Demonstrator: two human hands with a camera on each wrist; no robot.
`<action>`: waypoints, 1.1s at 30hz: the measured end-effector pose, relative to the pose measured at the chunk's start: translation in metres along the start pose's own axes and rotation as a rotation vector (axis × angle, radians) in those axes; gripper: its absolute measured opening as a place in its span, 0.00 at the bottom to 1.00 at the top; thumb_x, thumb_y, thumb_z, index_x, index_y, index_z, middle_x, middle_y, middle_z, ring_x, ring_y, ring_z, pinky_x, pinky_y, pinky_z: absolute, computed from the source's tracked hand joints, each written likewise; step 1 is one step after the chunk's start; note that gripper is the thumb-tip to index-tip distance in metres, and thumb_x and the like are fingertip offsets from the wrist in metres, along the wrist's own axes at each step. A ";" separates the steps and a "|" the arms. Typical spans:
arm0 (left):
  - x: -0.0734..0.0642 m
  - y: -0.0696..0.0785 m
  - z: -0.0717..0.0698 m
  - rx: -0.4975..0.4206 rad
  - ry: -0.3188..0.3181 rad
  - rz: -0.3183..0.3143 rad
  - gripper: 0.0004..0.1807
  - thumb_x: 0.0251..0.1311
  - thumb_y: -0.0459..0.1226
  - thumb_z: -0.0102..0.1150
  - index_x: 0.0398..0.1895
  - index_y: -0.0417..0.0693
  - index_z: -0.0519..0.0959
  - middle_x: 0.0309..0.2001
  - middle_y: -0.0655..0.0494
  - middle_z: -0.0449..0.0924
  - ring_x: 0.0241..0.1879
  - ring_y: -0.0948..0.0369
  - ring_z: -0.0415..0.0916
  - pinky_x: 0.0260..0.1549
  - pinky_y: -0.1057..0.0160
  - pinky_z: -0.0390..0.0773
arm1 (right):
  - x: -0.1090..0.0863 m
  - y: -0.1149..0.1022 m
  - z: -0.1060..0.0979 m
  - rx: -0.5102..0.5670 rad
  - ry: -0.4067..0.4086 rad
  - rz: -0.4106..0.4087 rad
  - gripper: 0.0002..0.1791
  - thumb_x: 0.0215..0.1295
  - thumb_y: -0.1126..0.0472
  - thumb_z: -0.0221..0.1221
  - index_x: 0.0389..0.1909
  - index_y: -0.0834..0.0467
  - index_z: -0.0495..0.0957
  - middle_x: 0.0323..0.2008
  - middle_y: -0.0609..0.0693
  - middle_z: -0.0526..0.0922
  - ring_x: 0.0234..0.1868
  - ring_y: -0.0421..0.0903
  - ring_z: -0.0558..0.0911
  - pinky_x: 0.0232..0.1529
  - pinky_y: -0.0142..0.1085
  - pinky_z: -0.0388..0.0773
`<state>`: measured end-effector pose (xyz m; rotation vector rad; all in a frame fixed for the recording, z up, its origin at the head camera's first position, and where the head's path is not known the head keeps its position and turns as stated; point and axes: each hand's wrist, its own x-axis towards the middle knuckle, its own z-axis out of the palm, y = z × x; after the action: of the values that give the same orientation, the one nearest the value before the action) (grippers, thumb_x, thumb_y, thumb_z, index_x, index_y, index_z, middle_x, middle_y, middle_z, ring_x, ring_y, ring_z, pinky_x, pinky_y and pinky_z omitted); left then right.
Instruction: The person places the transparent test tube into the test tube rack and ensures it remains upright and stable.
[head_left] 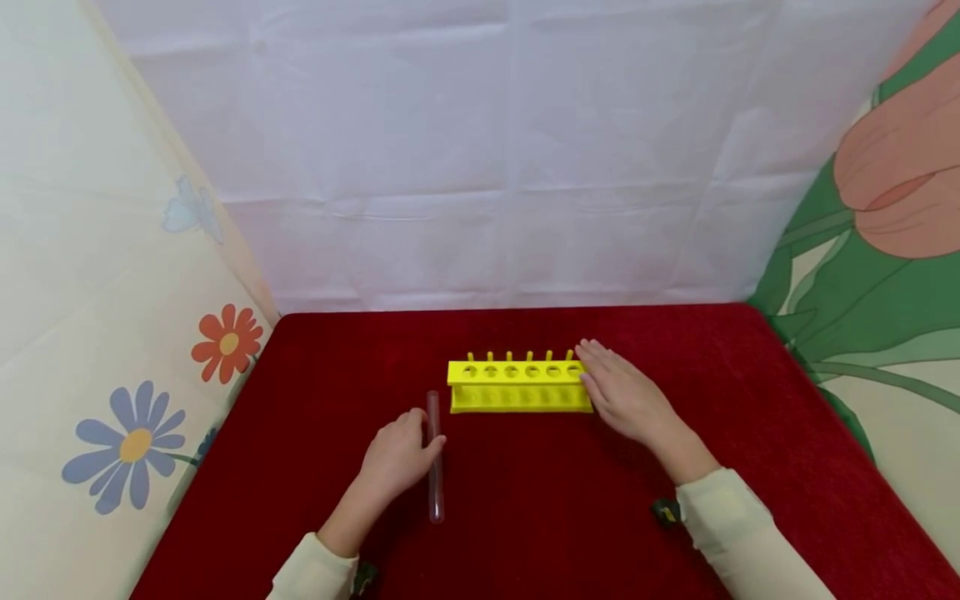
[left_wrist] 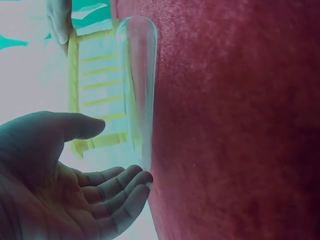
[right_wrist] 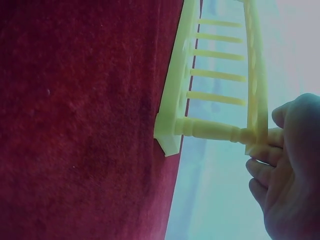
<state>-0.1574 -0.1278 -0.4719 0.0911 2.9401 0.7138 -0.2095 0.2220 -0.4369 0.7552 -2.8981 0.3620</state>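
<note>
A clear test tube (head_left: 436, 492) lies on the red cloth, its rounded end towards the person. My left hand (head_left: 397, 454) is just over it, thumb apart from the loosely bent fingers. In the left wrist view the fingertips (left_wrist: 142, 182) come up to the test tube (left_wrist: 142, 75), and no pinch on it shows. To the right stands a yellow test tube rack (head_left: 517, 398) with a row of holes and pegs. My right hand (head_left: 626, 396) rests against the rack's right end with extended fingers. In the right wrist view the fingers (right_wrist: 265, 170) meet the rack's upper shelf (right_wrist: 257, 90).
Red cloth (head_left: 517, 517) covers the table. A white sheet (head_left: 480, 167) hangs behind its back edge. Flower-printed cloth stands at the left (head_left: 67, 292) and right (head_left: 915, 417).
</note>
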 end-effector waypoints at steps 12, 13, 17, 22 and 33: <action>0.003 -0.001 0.005 -0.066 -0.018 -0.047 0.19 0.64 0.49 0.66 0.41 0.42 0.74 0.26 0.54 0.73 0.20 0.61 0.73 0.19 0.65 0.77 | 0.000 0.001 0.005 0.006 0.004 -0.015 0.27 0.80 0.61 0.45 0.72 0.72 0.61 0.73 0.68 0.64 0.75 0.63 0.61 0.74 0.56 0.58; 0.004 -0.001 0.005 -0.066 -0.021 -0.051 0.19 0.63 0.49 0.66 0.40 0.43 0.73 0.25 0.53 0.73 0.19 0.61 0.73 0.18 0.65 0.77 | 0.000 0.001 0.005 0.006 0.003 -0.013 0.27 0.80 0.61 0.45 0.72 0.72 0.61 0.73 0.67 0.64 0.75 0.63 0.61 0.75 0.56 0.57; 0.007 0.000 0.007 -0.072 -0.033 -0.080 0.19 0.63 0.49 0.66 0.37 0.44 0.71 0.22 0.52 0.72 0.17 0.60 0.73 0.17 0.66 0.75 | 0.001 0.001 0.006 0.013 0.003 -0.009 0.27 0.80 0.60 0.45 0.72 0.72 0.61 0.73 0.67 0.64 0.75 0.63 0.61 0.75 0.55 0.57; 0.012 0.000 0.009 -0.052 -0.046 -0.101 0.20 0.63 0.50 0.65 0.36 0.43 0.71 0.21 0.51 0.72 0.17 0.59 0.73 0.16 0.65 0.74 | 0.001 0.002 0.007 0.012 0.004 -0.004 0.27 0.80 0.60 0.45 0.72 0.71 0.62 0.73 0.67 0.64 0.75 0.63 0.62 0.74 0.55 0.59; 0.021 -0.001 0.014 -0.029 -0.074 -0.120 0.23 0.61 0.50 0.68 0.39 0.40 0.72 0.23 0.50 0.73 0.19 0.58 0.74 0.18 0.63 0.76 | 0.001 0.002 0.006 0.018 -0.016 0.016 0.27 0.80 0.59 0.45 0.73 0.70 0.62 0.73 0.66 0.64 0.75 0.62 0.62 0.74 0.55 0.59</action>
<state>-0.1764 -0.1203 -0.4866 -0.0600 2.8352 0.7194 -0.2119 0.2213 -0.4430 0.7413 -2.9216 0.3865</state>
